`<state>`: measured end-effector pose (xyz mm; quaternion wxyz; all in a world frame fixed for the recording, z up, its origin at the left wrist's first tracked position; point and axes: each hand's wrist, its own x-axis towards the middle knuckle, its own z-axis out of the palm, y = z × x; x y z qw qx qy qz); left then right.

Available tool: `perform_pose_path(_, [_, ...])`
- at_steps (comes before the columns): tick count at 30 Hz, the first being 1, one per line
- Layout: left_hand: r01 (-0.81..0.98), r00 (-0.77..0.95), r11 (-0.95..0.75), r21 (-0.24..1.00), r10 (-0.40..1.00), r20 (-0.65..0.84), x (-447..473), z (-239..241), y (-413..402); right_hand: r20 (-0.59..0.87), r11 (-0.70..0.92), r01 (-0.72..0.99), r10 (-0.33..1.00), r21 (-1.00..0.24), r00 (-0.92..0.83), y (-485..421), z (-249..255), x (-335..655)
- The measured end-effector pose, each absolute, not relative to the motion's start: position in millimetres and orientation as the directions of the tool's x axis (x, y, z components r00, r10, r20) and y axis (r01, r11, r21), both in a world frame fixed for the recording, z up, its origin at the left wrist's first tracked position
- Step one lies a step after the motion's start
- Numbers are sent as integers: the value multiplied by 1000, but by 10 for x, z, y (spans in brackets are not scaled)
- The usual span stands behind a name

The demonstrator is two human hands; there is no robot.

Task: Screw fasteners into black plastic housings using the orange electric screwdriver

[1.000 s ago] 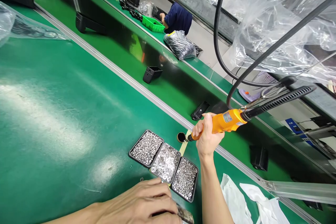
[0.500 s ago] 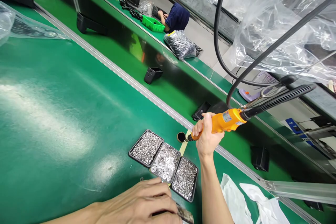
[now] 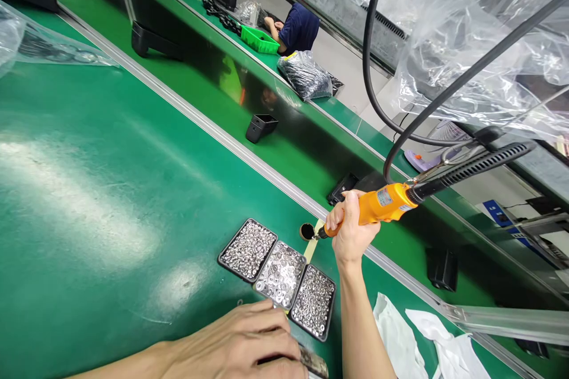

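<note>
My right hand (image 3: 353,228) is wrapped round an orange electric screwdriver (image 3: 384,204), which points down and left. Its tip is beside a small round dark-filled cup (image 3: 306,231) on the green table. At the bottom, my left hand (image 3: 249,343) is closed with curled fingers over a worn metal piece (image 3: 315,361); most of that piece is hidden under the hand. Between the hands lie three small black trays in a row: a left tray of small metal parts (image 3: 248,249), a middle tray of washers (image 3: 281,275) and a right tray of small metal parts (image 3: 313,303).
Beyond the table's metal rail (image 3: 200,121) runs a green conveyor carrying black housings (image 3: 261,128). White cloths (image 3: 400,334) lie at lower right. A black cable (image 3: 367,53) hangs near plastic sheeting (image 3: 480,41). Across the line, a co-worker (image 3: 300,29) sits by a green basket (image 3: 259,40).
The black housings on the conveyor have shifted slightly to the right. The co-worker's arm has moved a little to the left. Both my hands and the screwdriver look still.
</note>
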<state>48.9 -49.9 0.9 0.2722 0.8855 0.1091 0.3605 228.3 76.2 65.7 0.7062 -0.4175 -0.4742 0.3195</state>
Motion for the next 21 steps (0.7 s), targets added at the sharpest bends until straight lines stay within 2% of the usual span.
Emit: perform_pose_path(21, [-30, 704, -771, 636, 436, 561, 492, -50, -527, 400, 439, -43, 851, -897, 340, 767, 651, 2300])
